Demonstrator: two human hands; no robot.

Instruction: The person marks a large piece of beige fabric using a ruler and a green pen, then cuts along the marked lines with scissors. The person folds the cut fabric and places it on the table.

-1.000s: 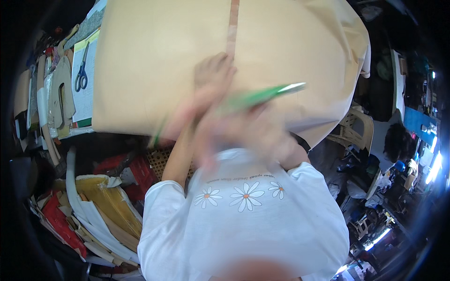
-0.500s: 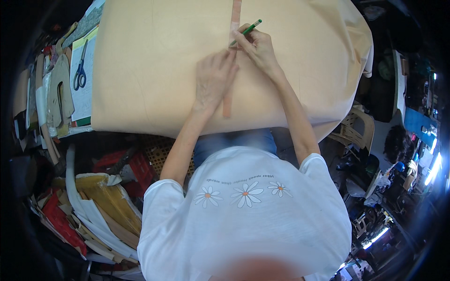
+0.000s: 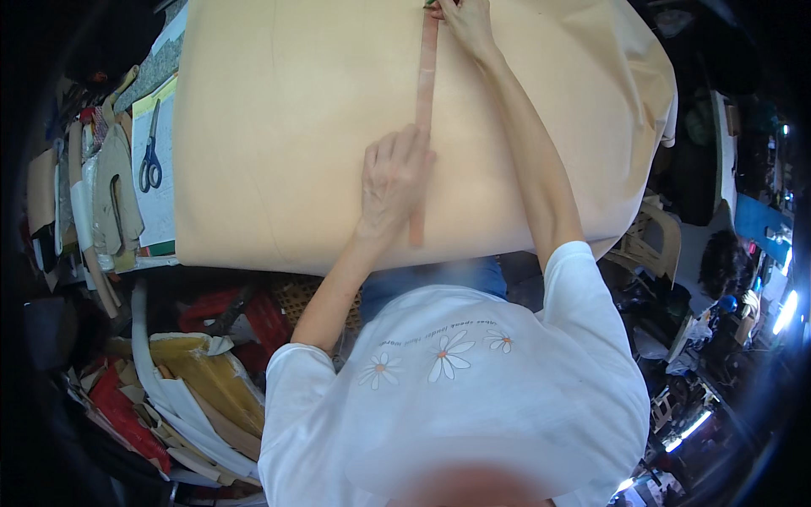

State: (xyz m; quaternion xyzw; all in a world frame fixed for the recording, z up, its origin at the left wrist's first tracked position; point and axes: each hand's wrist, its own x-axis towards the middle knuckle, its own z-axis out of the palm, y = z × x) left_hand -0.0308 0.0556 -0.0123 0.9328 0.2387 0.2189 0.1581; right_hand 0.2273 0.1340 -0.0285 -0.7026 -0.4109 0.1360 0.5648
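Note:
A large sheet of pale tan material [image 3: 312,101], with a leather-like look, covers the table in front of me. Lengthwise on it lies a long, narrow, pinkish-brown straight strip [image 3: 428,63], like a ruler. My left hand [image 3: 393,179] rests across the strip's nearer part, palm down, fingers stretched and slightly blurred. At the far end, by the top edge of the view, my right hand [image 3: 465,24] pinches a green pencil [image 3: 430,3] beside the strip. Most of the pencil and its tip are cut off by the frame or hidden by fingers.
Blue-handled scissors [image 3: 150,160] lie on white paper [image 3: 156,207] left of the sheet. Farther left hang pattern pieces [image 3: 114,198]. Low at left stand a red crate [image 3: 215,313] and rolled materials [image 3: 198,380]. A woven chair [image 3: 650,241] stands at right, past the sheet's folded edge.
My right hand has moved away from me along the strip with the pencil. My left hand has slid nearer to me, and the two hands are now far apart.

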